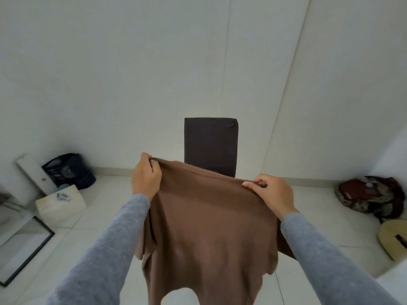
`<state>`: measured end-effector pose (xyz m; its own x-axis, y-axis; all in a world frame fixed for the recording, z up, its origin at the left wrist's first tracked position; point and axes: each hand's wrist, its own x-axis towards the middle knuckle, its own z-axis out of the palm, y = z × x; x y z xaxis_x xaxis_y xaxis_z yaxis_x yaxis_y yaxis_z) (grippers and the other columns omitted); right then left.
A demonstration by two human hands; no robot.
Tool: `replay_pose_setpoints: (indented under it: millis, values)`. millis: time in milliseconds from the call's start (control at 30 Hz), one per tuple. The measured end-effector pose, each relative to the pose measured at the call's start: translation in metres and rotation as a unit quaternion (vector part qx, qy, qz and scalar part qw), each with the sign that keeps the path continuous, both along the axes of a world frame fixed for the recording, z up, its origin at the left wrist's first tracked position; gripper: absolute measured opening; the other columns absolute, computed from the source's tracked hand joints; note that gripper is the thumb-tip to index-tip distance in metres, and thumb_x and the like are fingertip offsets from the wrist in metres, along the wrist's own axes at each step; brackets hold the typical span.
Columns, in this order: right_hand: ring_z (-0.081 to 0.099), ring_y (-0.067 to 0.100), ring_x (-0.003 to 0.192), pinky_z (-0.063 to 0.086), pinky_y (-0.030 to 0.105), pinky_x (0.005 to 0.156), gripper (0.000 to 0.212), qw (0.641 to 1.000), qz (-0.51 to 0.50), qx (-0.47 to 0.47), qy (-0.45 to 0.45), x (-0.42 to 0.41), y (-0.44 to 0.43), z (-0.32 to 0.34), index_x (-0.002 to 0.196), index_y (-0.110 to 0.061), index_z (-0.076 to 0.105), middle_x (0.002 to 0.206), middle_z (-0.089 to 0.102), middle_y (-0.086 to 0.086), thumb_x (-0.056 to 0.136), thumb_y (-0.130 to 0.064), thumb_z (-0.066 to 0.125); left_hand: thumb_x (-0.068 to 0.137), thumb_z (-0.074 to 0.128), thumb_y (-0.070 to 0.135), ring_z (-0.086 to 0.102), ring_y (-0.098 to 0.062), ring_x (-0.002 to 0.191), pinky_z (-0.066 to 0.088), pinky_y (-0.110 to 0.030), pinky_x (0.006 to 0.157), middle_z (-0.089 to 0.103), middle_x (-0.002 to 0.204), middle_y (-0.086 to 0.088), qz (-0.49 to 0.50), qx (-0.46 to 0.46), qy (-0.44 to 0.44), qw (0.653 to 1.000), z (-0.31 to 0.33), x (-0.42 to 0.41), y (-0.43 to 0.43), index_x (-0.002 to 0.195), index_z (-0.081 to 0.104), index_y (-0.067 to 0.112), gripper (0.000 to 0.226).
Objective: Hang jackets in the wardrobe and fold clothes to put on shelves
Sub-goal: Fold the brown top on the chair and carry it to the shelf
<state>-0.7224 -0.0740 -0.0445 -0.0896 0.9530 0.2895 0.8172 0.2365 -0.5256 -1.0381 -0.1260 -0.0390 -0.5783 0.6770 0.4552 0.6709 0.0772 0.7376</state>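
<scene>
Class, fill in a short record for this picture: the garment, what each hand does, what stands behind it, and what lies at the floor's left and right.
Garment: brown top, held up by its upper edge, hanging free.
Left hand: grips the upper edge at the left corner.
Right hand: pinches the upper edge at the right.
Behind: dark chair back, before the white wall.
Floor, left: dark bag, white box, black frame.
Floor, right: red-and-grey bag, guitar body.
</scene>
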Motion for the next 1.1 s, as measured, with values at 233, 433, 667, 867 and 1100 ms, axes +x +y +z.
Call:
replay_pose_setpoints:
  millis: [233,433,667,867,1100]
  values:
    - [0.056,0.021,0.073,0.040,0.029,0.062,0.018,0.985,0.050,-0.163,0.002,0.008,0.001,-0.078,0.069,-0.016,0.062,0.071,0.060,0.000,0.082,-0.026,0.069,0.097,0.036,0.014,0.055,-0.039,0.096,0.040,-0.041,0.083,0.058,0.102,-0.023,0.016,-0.104,-0.017,0.994,-0.073,-0.002,0.001,0.107,0.047,0.002,0.019]
    - [0.059,0.033,0.086,0.045,0.032,0.077,0.022,0.965,-0.157,-0.173,0.122,0.020,0.014,-0.145,0.090,0.002,0.067,0.090,0.067,0.019,0.083,0.010,0.048,0.098,0.036,0.013,0.056,-0.035,0.094,0.044,-0.042,0.080,0.058,0.103,-0.016,-0.066,-0.178,0.067,0.980,-0.135,-0.001,0.009,0.106,0.051,0.005,0.019]
    - [0.057,0.034,0.084,0.047,0.042,0.080,0.016,0.949,-0.250,-0.172,0.087,0.010,0.066,-0.178,0.093,-0.008,0.060,0.089,0.062,0.015,0.094,-0.008,0.044,0.099,0.030,0.023,0.052,-0.022,0.095,0.039,-0.027,0.080,0.051,0.095,0.007,-0.100,-0.254,-0.071,0.959,-0.190,-0.015,0.054,0.094,0.047,0.025,0.017]
    - [0.056,0.035,0.092,0.045,0.043,0.084,0.018,0.944,-0.267,-0.119,0.155,-0.017,0.132,-0.190,0.099,0.001,0.057,0.098,0.060,0.019,0.095,-0.005,0.040,0.070,0.031,0.028,0.045,-0.018,0.090,0.041,-0.033,0.080,0.046,0.099,-0.001,-0.123,-0.264,-0.031,0.956,-0.191,-0.019,0.121,0.109,0.049,0.010,0.046]
    - [0.052,0.024,0.077,0.039,0.030,0.069,0.019,0.955,-0.254,-0.087,0.127,-0.026,0.217,-0.210,0.092,-0.007,0.058,0.084,0.058,0.005,0.098,-0.018,0.045,0.100,0.031,0.020,0.051,-0.024,0.082,0.037,-0.033,0.076,0.055,0.091,-0.005,-0.068,-0.288,-0.103,0.950,-0.221,-0.037,0.220,0.106,0.047,0.010,0.020]
